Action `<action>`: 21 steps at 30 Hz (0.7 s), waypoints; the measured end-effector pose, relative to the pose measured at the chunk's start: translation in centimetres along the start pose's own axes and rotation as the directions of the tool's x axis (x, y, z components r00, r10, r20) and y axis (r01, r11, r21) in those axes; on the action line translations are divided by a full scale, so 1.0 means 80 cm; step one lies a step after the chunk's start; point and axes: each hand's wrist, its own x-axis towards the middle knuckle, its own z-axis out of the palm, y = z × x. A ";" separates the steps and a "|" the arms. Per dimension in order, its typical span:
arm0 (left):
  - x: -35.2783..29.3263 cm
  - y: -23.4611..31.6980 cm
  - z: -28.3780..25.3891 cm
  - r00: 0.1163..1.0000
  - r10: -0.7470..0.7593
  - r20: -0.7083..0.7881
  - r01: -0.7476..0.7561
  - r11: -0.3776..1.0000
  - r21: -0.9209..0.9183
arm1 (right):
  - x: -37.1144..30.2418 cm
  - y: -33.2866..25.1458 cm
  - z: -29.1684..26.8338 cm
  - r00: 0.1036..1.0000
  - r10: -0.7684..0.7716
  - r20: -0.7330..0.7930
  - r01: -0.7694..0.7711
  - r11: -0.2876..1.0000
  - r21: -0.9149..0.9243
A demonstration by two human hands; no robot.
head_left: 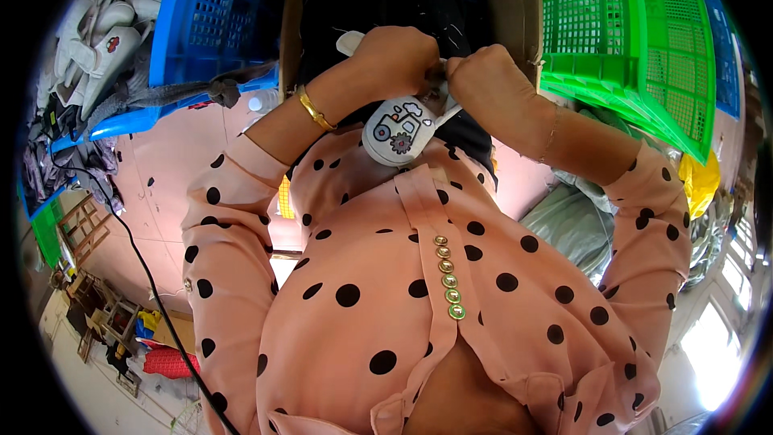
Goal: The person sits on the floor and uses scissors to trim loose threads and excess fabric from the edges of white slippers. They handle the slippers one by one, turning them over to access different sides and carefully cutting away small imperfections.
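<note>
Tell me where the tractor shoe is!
In the head view, the tractor shoe is just above the middle, held by the left hand and right hand, with a green basket to the right.

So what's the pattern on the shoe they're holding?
The white shoe has a tractor-like cartoon vehicle on its toe, best seen in the head view.

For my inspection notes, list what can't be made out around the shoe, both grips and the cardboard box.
Head view, all four:
Left grip and right grip: fingertips mostly hidden behind the curled hands.
White shoe: rear part largely covered by both grips.
White piece: mostly covered by the left grip, kind unclear.
Cardboard box: far end cut off by the top edge.
</note>
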 end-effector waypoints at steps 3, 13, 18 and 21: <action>0.000 0.001 0.001 1.000 -0.002 -0.007 0.002 1.000 0.015 | 0.001 -0.003 0.003 1.000 0.019 -0.020 -0.019 1.000 0.010; -0.009 0.002 0.005 0.999 -0.049 -0.003 0.049 0.998 0.026 | -0.006 -0.004 0.010 0.993 0.023 -0.112 -0.013 0.996 0.089; -0.016 0.000 0.006 0.999 -0.034 0.008 0.034 0.998 -0.047 | -0.023 -0.008 -0.006 0.991 0.098 -0.093 -0.090 0.992 0.087; -0.017 0.000 0.004 1.000 -0.024 0.021 0.025 0.997 -0.073 | -0.024 -0.009 -0.008 0.988 0.125 -0.086 -0.120 0.991 0.062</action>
